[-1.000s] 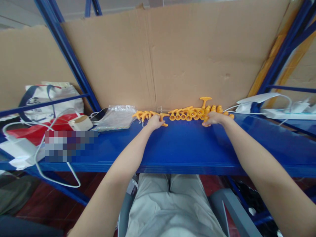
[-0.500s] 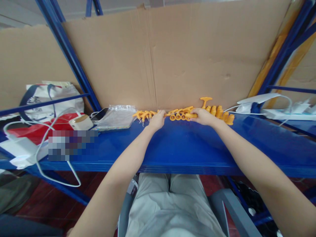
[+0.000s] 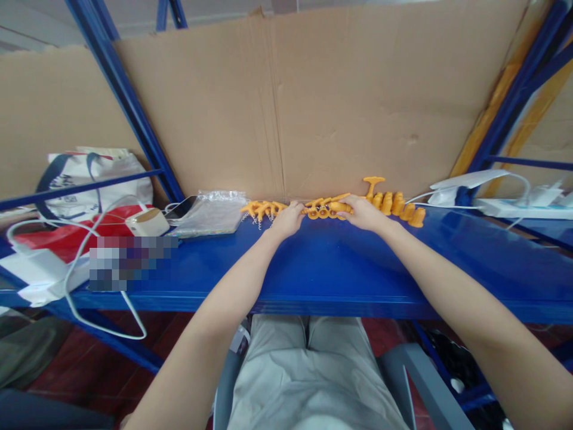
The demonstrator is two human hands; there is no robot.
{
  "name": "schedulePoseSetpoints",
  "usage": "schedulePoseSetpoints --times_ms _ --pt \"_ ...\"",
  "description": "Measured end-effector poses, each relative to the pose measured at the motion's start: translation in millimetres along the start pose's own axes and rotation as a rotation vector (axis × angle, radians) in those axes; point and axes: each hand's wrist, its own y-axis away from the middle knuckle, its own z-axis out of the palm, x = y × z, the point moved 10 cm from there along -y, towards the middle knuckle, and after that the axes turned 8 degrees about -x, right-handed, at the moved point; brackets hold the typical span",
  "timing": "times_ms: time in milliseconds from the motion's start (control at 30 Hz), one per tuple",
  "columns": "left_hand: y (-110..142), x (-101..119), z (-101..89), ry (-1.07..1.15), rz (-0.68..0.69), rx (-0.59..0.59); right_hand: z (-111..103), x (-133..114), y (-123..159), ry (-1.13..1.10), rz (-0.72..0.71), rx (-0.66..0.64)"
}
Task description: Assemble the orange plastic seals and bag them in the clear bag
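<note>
My left hand (image 3: 289, 221) is closed, its fingertips pinching a yellow corkscrew whose handle they mostly cover. Opposite it, my right hand (image 3: 363, 213) grips a yellow hollow sleeve (image 3: 339, 206), lying sideways and pointing at the left hand. Whether the corkscrew's tip is inside the sleeve is too small to tell. Left of my left hand lie several yellow corkscrews (image 3: 262, 209) with bare metal spirals. Several sleeves with round openings (image 3: 323, 213) lie between the hands. Beyond my right hand, more yellow sleeves (image 3: 397, 203) stand in a row by an upright T-handled corkscrew (image 3: 373, 186).
A blue shelf top (image 3: 331, 269) carries everything, backed by a cardboard sheet (image 3: 358, 101). Clear plastic bags (image 3: 212, 214) and a phone (image 3: 181, 208) lie left. Chargers with looping white cables (image 3: 71, 280) sit further left; a white power strip (image 3: 514, 207) lies right.
My left hand has shifted slightly right and my right hand slightly left, bringing the corkscrew and the sleeve closer together. The loose yellow pieces around them look unmoved.
</note>
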Motion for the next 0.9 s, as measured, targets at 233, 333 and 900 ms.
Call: schedulePoseSetpoints --times_ms 233,333,900 --pt "0 -1 -2.4 0.032 0.020 0.033 -4 13 1 0.037 0.035 0.041" --pt "0 0 -1.7 0.044 0.030 0.022 -1 3 1 0.005 -0.040 0.015" --pt "3 26 -3.8 0.013 0.177 0.004 21 -15 0 -0.136 -0.176 -0.067"
